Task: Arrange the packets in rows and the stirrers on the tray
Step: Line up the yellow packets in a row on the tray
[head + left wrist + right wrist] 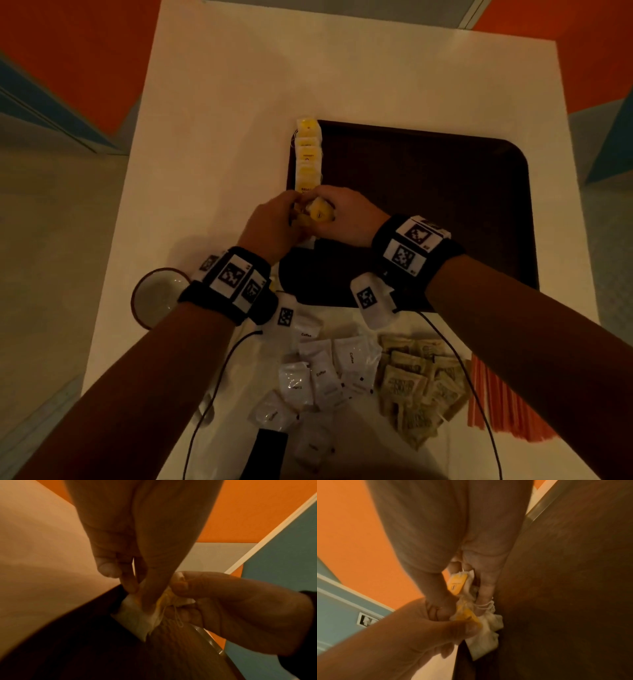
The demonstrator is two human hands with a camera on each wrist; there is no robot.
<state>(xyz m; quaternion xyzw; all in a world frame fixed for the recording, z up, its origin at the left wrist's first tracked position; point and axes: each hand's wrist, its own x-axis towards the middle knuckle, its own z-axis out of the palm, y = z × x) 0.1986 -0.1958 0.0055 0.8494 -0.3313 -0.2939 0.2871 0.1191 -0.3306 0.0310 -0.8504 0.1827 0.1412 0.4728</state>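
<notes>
Both hands work a bunch of yellow-tagged tea bags [317, 214] at the dark brown plastic tray's [445, 178] left edge.
The left hand [274, 226] and right hand [346, 219] each pinch the bunch, fingers curled closed around it.

"Coffee" on the white packets [352, 359] near the table's front edge; other print unreadable.

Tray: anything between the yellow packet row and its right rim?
Nothing: in the head view the tray floor is bare from the yellow packet row on its left edge across to its right rim.

White table [212, 144]: tray [428, 178], packets [325, 373], stirrers [496, 401].
</notes>
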